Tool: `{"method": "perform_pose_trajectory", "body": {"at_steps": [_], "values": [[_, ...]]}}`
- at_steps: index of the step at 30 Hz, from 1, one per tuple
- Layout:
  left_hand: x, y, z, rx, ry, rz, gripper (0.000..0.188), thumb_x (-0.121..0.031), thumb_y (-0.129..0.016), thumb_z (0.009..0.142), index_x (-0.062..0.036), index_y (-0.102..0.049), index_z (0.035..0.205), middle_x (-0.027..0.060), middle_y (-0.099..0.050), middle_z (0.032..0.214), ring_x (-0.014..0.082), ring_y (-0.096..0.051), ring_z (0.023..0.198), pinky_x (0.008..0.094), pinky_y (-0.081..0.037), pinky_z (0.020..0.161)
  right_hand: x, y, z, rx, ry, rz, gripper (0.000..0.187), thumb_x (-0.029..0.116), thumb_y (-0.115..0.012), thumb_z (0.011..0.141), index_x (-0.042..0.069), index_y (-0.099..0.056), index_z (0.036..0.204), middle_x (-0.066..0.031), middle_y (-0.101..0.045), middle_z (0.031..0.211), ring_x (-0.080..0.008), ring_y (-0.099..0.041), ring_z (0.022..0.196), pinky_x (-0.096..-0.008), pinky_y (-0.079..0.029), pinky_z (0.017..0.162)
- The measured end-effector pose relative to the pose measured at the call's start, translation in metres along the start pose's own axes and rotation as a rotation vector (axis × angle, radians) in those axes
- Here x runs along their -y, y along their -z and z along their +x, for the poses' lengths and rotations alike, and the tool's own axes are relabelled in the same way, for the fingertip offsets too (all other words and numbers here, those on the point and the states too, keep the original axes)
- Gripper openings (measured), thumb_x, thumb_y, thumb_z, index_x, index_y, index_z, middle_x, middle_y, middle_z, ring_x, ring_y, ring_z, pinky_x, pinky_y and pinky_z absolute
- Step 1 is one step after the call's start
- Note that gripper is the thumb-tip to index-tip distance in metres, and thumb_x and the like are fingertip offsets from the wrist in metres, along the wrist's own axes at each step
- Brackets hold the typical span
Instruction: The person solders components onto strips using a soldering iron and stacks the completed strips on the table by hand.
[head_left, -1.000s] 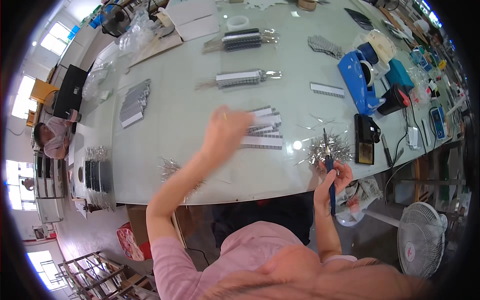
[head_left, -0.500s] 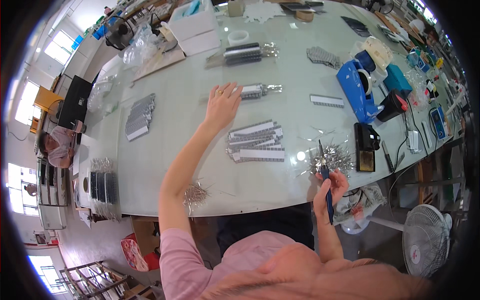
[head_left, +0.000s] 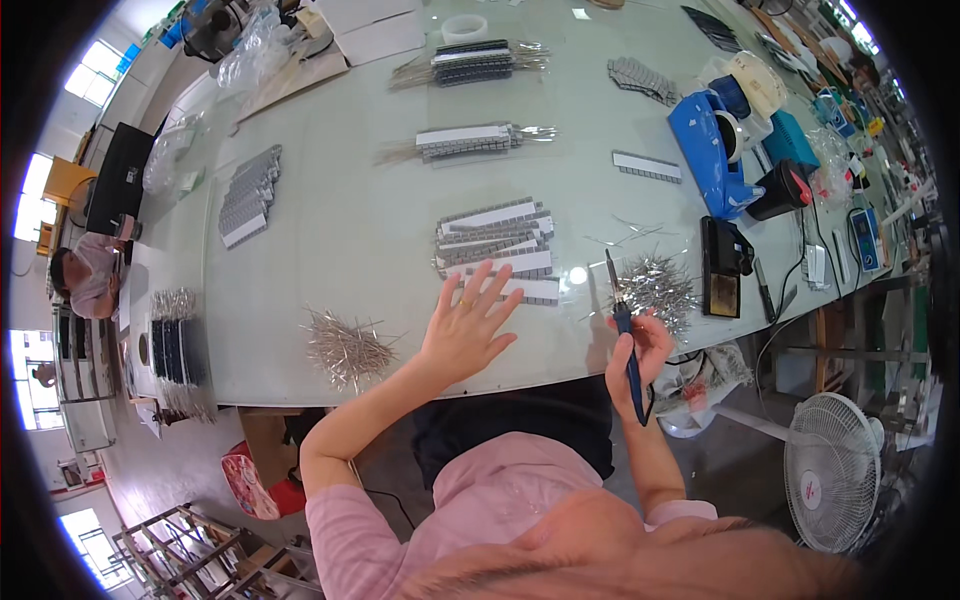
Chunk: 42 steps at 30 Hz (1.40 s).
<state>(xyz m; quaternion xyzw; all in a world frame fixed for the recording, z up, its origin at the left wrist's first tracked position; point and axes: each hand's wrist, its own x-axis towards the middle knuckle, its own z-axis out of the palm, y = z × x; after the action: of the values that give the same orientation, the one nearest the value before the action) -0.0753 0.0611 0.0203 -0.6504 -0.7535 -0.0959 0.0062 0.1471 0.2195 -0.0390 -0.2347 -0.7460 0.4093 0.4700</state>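
Observation:
My left hand point(head_left: 468, 328) is open, fingers spread, with its fingertips over the near edge of a pile of grey-and-white segmented strips point(head_left: 500, 240). Whether it touches the strips I cannot tell. My right hand point(head_left: 648, 352) is closed around the dark blue handle of a soldering iron point(head_left: 622, 315), whose tip points away from me. Just beyond that hand lies a heap of thin silvery wire pieces point(head_left: 658, 285). A second heap of wire pieces point(head_left: 347, 348) lies left of my left hand. Farther back sits a bundle of strips with wires at both ends point(head_left: 465, 140).
At the right stand a blue tape dispenser point(head_left: 700, 150), a black soldering-iron stand point(head_left: 720, 275) and a black cup point(head_left: 778, 192). A knife point(head_left: 767, 290) lies by the table edge. One strip point(head_left: 646, 167) lies alone; a strip stack point(head_left: 250, 198) lies left. A wired bundle point(head_left: 475, 65) lies behind.
My left hand has come back from the wired bundle toward me, to the near edge of the strip pile. My right hand still holds the soldering iron. The view has shifted slightly.

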Motion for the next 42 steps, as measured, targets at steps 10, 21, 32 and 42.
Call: {"method": "perform_pose_trajectory", "body": {"at_steps": [10, 21, 32, 42], "values": [[-0.049, 0.000, -0.058, 0.072, 0.197, -0.181, 0.066, -0.038, -0.064, 0.087, -0.0140, -0.044, 0.146, 0.0130, -0.034, 0.154, 0.0302, -0.030, 0.143, 0.0568, -0.014, 0.113, 0.019, -0.010, 0.025, 0.291, 0.174, -0.276, 0.051, 0.001, -0.070, 0.082, 0.001, -0.040, 0.123, -0.0177, -0.058, 0.102, -0.0358, -0.060, 0.089, -0.0554, -0.043, 0.101], [-0.050, -0.008, -0.056, 0.006, 0.196, -0.144, 0.061, -0.037, -0.064, 0.088, -0.0139, -0.048, 0.143, 0.0118, -0.037, 0.153, 0.0280, -0.034, 0.139, 0.0551, -0.011, 0.113, 0.042, -0.042, -0.013, 0.071, -0.018, -0.285, 0.049, 0.006, -0.071, 0.084, -0.001, -0.041, 0.122, -0.0175, -0.059, 0.102, -0.0315, -0.063, 0.084, -0.0548, -0.039, 0.106], [-0.046, -0.015, -0.056, -0.025, 0.194, -0.107, 0.061, -0.042, -0.063, 0.088, -0.0166, -0.050, 0.142, 0.0095, -0.038, 0.152, 0.0252, -0.034, 0.139, 0.0533, -0.012, 0.113, 0.082, 0.039, 0.024, 0.231, -0.254, -0.145, 0.012, 0.003, -0.069, 0.083, 0.001, -0.062, 0.092, -0.0071, -0.067, 0.078, -0.0125, -0.063, 0.067, -0.0424, -0.044, 0.106], [-0.046, -0.014, -0.054, -0.005, 0.191, -0.106, 0.061, -0.042, -0.064, 0.087, -0.0170, -0.051, 0.141, 0.0090, -0.039, 0.151, 0.0245, -0.034, 0.139, 0.0539, -0.012, 0.112, 0.092, 0.039, 0.029, 0.368, -0.131, -0.232, 0.013, 0.000, -0.071, 0.076, 0.003, -0.064, 0.086, -0.0092, -0.069, 0.079, -0.0204, -0.068, 0.072, -0.0456, -0.049, 0.099]]}}
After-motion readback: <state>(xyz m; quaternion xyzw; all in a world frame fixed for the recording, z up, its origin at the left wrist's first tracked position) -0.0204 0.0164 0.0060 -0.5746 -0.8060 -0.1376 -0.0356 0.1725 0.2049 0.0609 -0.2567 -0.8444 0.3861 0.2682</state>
